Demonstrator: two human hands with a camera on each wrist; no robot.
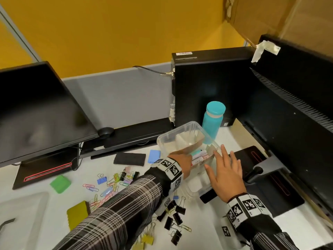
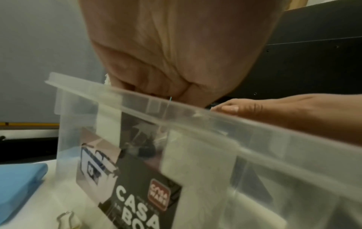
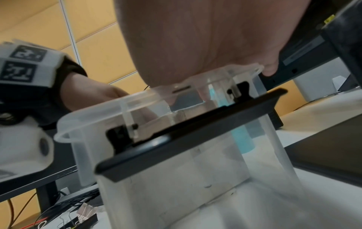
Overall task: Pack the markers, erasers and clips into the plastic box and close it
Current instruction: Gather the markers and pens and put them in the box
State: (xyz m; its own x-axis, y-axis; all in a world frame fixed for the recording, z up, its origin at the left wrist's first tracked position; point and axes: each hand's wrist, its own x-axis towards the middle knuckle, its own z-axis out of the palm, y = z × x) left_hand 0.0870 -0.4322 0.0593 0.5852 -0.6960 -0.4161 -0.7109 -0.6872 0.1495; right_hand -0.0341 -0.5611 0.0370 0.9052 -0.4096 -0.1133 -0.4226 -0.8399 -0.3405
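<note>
The clear plastic box (image 1: 194,188) (image 2: 195,117) (image 3: 82,124) stands open, its lid (image 1: 180,134) tipped up behind it. Pink and teal markers (image 1: 198,156) lie inside. My left hand (image 1: 182,162) (image 2: 176,54) hooks its fingers over the box's left rim; the fingertips are hidden. My right hand (image 1: 225,170) (image 3: 195,38) lies flat with spread fingers on the right rim. Erasers lie outside on the table: blue (image 1: 154,156), green (image 1: 60,184), yellow (image 1: 77,213) and black (image 1: 129,158). Binder clips (image 1: 174,219) and paper clips (image 1: 100,192) are scattered near my left sleeve.
A teal bottle (image 1: 213,120) stands just behind the box, in front of a black computer tower (image 1: 207,83). A monitor (image 1: 36,109) stands at the left. Another monitor (image 1: 297,105) is at the right, its black base (image 1: 261,177) beside the box.
</note>
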